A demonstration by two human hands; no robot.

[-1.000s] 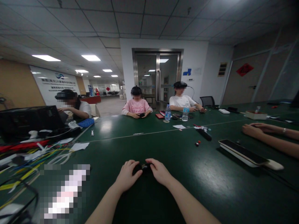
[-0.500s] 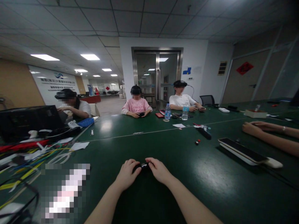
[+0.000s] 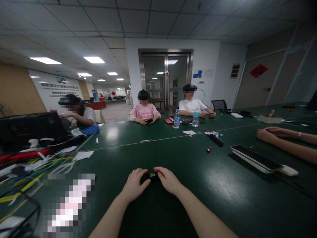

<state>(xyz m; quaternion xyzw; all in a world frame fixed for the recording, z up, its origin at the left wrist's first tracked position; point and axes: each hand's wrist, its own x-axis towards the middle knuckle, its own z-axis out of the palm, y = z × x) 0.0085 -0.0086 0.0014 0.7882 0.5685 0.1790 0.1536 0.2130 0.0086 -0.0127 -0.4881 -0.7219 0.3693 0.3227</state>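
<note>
Lettering on the wall board (image 3: 59, 88) and the red door sign (image 3: 259, 70) is too blurred to read.

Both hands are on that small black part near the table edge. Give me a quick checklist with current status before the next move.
1. Left hand on the small black part: ok, its fingers curl round the left end.
2. Right hand on the part: ok, its fingers pinch the right end.
3. Part's detail and orientation: cannot tell, too dark and mostly covered.
4. Bare green table beside the hands: ok, nothing lies close by.
5. Long flat device to the right: ok, well apart from the hands.
6. Loose wires at left: ok, apart from the left hand.
</note>
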